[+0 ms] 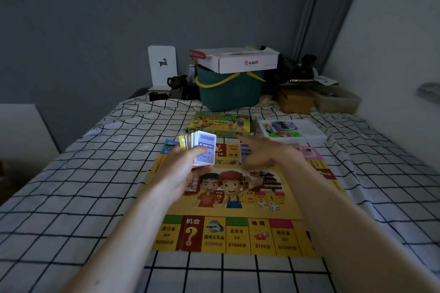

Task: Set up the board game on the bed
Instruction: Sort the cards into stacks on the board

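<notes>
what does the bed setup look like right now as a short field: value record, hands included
surface: white bed cover with black grid lines
board: yellow paper game board, unfolded flat on the cover
left hand: left hand grips a fanned stack of blue-faced cards above the board
right hand: right hand reaches forward over the board's far edge, blurred, holding nothing visible
box: green and yellow game box beyond the board
tray: white plastic tray of small coloured pieces, right of the box

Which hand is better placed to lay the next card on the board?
Probably the right hand: it holds nothing and reaches out over the board's far edge. The left hand is busy gripping the cards.
</notes>
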